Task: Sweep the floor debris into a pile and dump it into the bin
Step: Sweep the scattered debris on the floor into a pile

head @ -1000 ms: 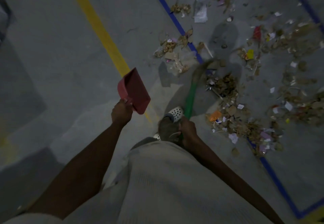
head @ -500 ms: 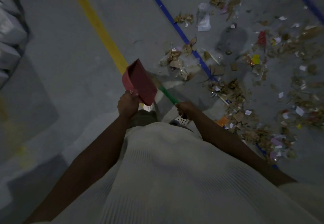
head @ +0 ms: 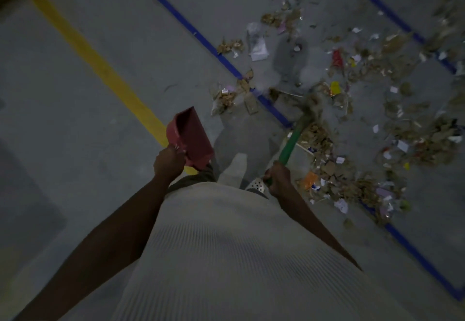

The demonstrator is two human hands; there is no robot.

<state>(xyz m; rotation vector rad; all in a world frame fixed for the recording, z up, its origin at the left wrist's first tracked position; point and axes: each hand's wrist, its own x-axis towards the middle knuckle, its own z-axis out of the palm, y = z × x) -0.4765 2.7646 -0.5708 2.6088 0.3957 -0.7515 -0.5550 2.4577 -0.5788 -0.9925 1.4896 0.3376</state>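
Sweeping debris [head: 317, 137], the right grip [head: 278, 178] is clutching the green broom [head: 293, 142]; the left grip [head: 168, 161] is holding the red dustpan [head: 193, 135] aloft, seemingly clear of the stroke.

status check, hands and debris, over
Left grip holds red dustpan. Right grip holds green broom, bristles among scattered debris. Nothing blocks the broom.

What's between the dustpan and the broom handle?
Head view: shadowed bare floor between the red dustpan and the green broom handle; lower down, the person's perforated white shoe.
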